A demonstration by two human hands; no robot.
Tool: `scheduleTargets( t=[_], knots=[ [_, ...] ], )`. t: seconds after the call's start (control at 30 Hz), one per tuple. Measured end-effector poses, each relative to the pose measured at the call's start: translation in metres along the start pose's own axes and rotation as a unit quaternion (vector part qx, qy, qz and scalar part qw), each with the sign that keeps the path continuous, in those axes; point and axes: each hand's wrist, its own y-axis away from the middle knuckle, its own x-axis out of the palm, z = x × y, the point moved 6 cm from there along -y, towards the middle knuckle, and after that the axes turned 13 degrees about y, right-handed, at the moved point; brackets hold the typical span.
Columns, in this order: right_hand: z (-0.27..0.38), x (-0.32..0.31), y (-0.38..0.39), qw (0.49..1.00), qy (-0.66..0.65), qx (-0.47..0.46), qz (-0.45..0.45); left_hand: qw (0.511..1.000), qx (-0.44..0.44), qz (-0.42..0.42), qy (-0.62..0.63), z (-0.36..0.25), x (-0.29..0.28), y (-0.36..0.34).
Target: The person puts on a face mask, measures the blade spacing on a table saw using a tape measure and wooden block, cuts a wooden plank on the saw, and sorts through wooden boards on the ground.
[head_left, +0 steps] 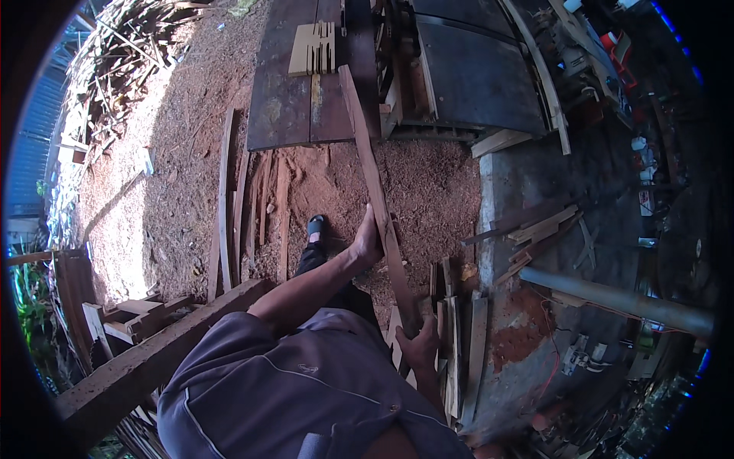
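A long, narrow wooden plank [372,172] runs from close in front of me up to the dark workbench [279,115], its far end over the bench's surface. My left hand [368,236] is against the plank's left side near its middle; the fingers go out of sight behind the wood. Around the plank's near end, my right hand [419,344] is closed with the thumb over the top. Beyond the plank's far tip, a pale board with dark slots [312,50] lies on the bench.
Long timber strips [228,191] lie on the sawdust-covered ground at left. A heavy beam [153,352] crosses at lower left. Upright boards [475,352] stand by my right side. Farther right are a grey pipe [612,294] and stacked offcuts [539,229]. A brush pile [115,69] sits far left.
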Motion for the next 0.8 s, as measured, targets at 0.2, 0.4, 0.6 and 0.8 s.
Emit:
scheduleTargets(
  t=[0.2,0.4,0.6,0.8],
  knots=[
    [-0.039,0.032,0.003,0.994,-0.100,0.032,0.029,0.997,-0.031,0.059,-0.024,0.035,0.039,0.010],
    [-0.047,0.013,-0.052,0.918,-0.371,-0.030,0.136,0.933,0.066,0.194,-0.297,0.023,0.141,0.009],
    [0.024,0.018,-0.123,0.526,-0.791,0.010,0.311,0.928,-0.069,0.127,-0.344,0.024,0.160,-0.054],
    [0.039,0.082,-0.210,0.752,-0.568,0.038,0.334,0.923,-0.062,0.069,-0.374,-0.005,0.128,-0.133]
  ],
)
